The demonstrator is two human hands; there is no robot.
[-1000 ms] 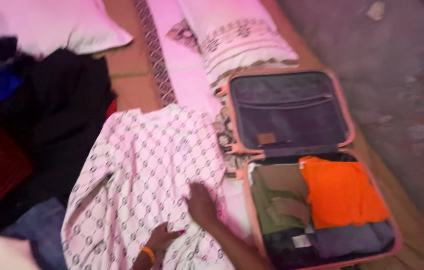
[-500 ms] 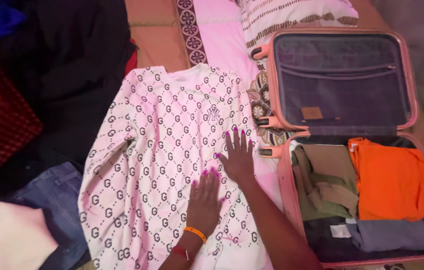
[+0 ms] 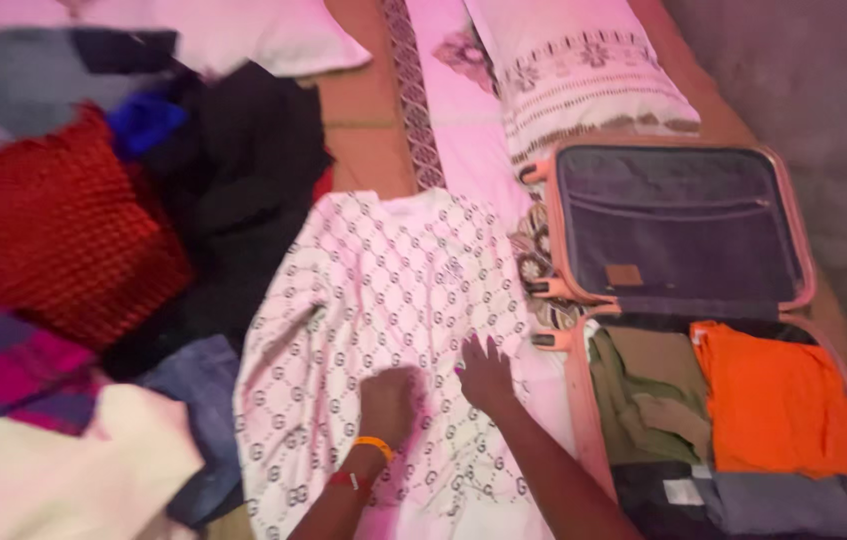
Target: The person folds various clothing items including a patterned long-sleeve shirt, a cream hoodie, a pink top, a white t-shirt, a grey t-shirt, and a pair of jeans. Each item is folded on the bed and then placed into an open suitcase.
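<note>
Bed (image 3: 368, 150) with a tan cover and a patterned pink strip, pillows up top, grey wall off to the side. Open pink suitcase (image 3: 781, 215) as the landmark: lid half bare, bottom half already stuffed with an orange top (image 3: 778, 400), olive stuff and grey folded bits. Just beside the suitcase, on its hinge side, spread flat: white sweatshirt (image 3: 383, 330) with a dark repeating pattern. Further from the suitcase, past the sweatshirt, a messy heap of black clothes (image 3: 233, 190), a red knit thing (image 3: 53, 235) and jeans (image 3: 198, 400). Both hands pressed down on the sweatshirt's lower middle, holding nothing: right hand (image 3: 485, 375) flat with fingers spread, nearer the suitcase; left hand (image 3: 388, 400) flat too but blurry, so finger spread hard to call. Probably light, soft, floppy fabric, so no stiffness to count on; best grabbed at a hem or sleeve edge.
</note>
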